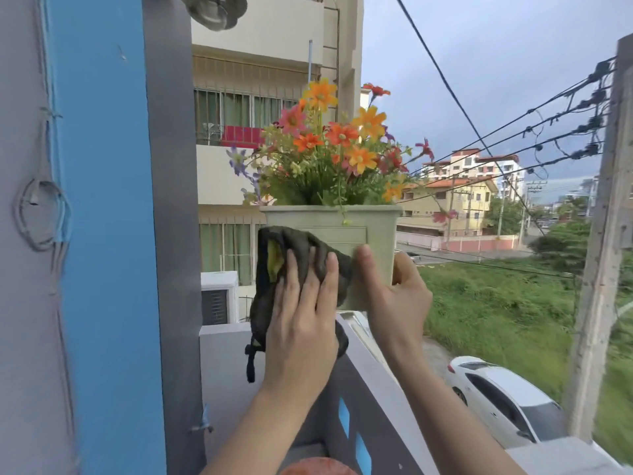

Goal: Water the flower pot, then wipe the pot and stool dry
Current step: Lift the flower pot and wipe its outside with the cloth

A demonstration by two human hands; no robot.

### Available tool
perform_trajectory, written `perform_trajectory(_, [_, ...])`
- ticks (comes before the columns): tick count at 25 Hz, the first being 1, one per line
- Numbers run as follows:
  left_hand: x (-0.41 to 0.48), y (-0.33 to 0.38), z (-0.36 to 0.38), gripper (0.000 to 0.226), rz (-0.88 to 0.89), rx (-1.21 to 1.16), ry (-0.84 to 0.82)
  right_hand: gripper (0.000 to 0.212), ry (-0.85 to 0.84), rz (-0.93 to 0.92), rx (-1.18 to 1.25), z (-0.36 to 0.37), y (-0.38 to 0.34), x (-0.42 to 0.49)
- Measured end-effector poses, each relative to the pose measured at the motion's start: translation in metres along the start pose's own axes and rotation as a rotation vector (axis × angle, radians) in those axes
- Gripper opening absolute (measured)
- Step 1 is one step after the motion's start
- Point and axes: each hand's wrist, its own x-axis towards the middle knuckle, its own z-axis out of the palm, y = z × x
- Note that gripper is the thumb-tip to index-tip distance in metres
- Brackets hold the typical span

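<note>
A pale green square flower pot (370, 234) full of orange, red and purple flowers (339, 145) is held up in the air above the balcony wall. My right hand (394, 293) grips the pot's lower right corner, thumb on the front face. My left hand (305, 310) presses a dark grey cloth (298, 248) flat against the pot's front left side, and part of the cloth hangs down below the hand. A sliver of an orange-pink round surface (318, 466), possibly the stool, shows at the bottom edge.
The grey balcony wall (376, 389) with blue diamond openings runs from the middle to the lower right. A blue and grey pillar (113, 234) stands at the left. Beyond the wall are buildings, power lines, a pole (603, 269) and a white car (507, 402) below.
</note>
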Motion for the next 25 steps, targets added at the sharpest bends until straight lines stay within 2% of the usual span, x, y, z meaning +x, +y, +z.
perform_trajectory(2, [-0.026,0.004,0.001,0.058,0.172,-0.015,-0.058,0.067,0.012,0.008,0.019,-0.003,0.001,0.006])
perform_trajectory(4, [-0.038,-0.012,-0.003,0.06,0.214,-0.069,-0.122,0.065,-0.002,0.02,0.058,-0.009,0.005,0.01])
perform_trajectory(7, [-0.012,-0.028,-0.013,0.063,-0.033,-0.408,-0.098,0.056,-0.052,0.02,0.079,-0.017,0.011,0.012])
perform_trajectory(10, [0.029,-0.033,-0.026,0.063,-0.222,-0.917,-0.146,0.027,-0.106,0.035,0.116,-0.017,0.014,0.006])
perform_trajectory(12, [0.027,-0.034,-0.026,0.055,-0.461,-1.223,-0.105,0.023,-0.123,0.074,0.188,-0.017,0.018,0.003])
perform_trajectory(13, [0.021,-0.034,-0.029,0.048,-0.579,-1.303,-0.121,0.025,-0.117,0.084,0.208,-0.017,0.02,0.003])
perform_trajectory(14, [0.01,-0.032,-0.028,0.041,-0.667,-1.324,-0.149,0.026,-0.106,0.086,0.218,-0.018,0.022,0.004])
perform_trajectory(15, [-0.003,-0.028,-0.026,0.04,-0.666,-1.289,-0.177,0.026,-0.097,0.092,0.224,-0.02,0.023,0.004])
perform_trajectory(18, [-0.012,-0.022,-0.027,0.062,-0.43,-1.184,-0.243,0.021,-0.1,0.108,0.219,-0.024,0.028,0.007])
perform_trajectory(19, [-0.004,-0.025,-0.025,0.066,-0.4,-1.168,-0.236,0.021,-0.118,0.102,0.205,-0.025,0.03,0.007])
perform_trajectory(22, [0.029,-0.038,-0.024,0.066,-0.484,-1.291,-0.122,0.029,-0.169,0.09,0.204,-0.024,0.03,0.006])
perform_trajectory(25, [0.044,-0.041,-0.021,0.066,-0.55,-1.575,-0.067,0.026,-0.171,0.116,0.268,-0.025,0.029,0.008])
